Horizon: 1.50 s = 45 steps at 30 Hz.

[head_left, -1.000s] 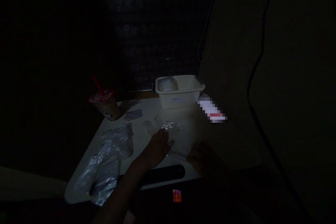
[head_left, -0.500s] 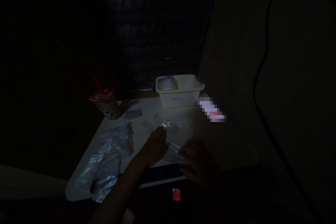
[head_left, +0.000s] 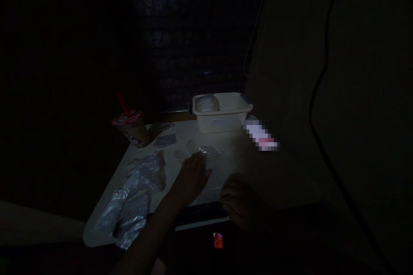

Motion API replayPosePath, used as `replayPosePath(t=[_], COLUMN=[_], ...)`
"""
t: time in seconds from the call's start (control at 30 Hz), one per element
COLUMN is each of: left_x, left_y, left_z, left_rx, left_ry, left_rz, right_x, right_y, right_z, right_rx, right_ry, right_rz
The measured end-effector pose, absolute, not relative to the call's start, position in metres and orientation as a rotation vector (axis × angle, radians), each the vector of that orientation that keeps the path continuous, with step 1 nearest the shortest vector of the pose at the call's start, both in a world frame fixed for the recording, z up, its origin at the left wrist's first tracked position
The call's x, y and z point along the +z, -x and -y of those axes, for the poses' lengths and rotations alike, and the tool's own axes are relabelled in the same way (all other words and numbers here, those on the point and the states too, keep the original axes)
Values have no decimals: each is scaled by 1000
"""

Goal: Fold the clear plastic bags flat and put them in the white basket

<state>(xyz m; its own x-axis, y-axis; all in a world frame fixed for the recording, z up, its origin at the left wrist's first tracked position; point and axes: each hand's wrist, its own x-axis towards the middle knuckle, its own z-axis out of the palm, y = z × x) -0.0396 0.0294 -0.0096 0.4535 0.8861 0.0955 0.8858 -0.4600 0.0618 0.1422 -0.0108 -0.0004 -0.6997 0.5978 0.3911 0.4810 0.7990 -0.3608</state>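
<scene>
My left hand point(head_left: 192, 178) lies flat on the white table, palm down, fingers stretched forward over a thin clear plastic bag point(head_left: 211, 150). A crinkled, shiny part of the bag shows past the fingertips. To the right, near the table's front edge, my right hand point(head_left: 238, 203) is closed, its fingers curled down by the near part of the plastic. Dim light hides what those fingers hold, if anything. Beyond my left fingertips lie small clear plastic pieces point(head_left: 180, 156). A heap of clear plastic bags point(head_left: 142, 176) sits left of my left forearm.
A cream plastic basin point(head_left: 219, 123) with a bundle of plastic point(head_left: 208, 103) inside stands at the back. A lidded drink cup point(head_left: 134, 131) with a red straw is at the back left. A blurred bright object point(head_left: 261, 135) lies right. The table point(head_left: 93, 234) has rounded corners.
The right hand's fingers have curled in more at the near part of the plastic. The bag lies flatter, with less shine between the hands. The left hand stays nearly in place.
</scene>
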Motion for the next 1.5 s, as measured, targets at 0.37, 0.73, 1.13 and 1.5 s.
replayPosePath(t=[0.37, 0.73, 1.13, 1.5], left_x=[-21, -19, -19, -21], left_y=[17, 20, 22, 23], left_z=[10, 19, 25, 25], left_rx=[125, 165, 142, 153], left_ry=[-2727, -2690, -2709, -2697], left_rz=[-1678, -1653, -1651, -1631], right_x=[-19, -20, -12, -17], right_y=[-148, -167, -112, -101], right_z=[-82, -88, -123, -102], right_rx=[19, 21, -30, 18], right_ry=[1026, 1053, 1208, 874], right_rz=[2659, 2583, 2592, 2681])
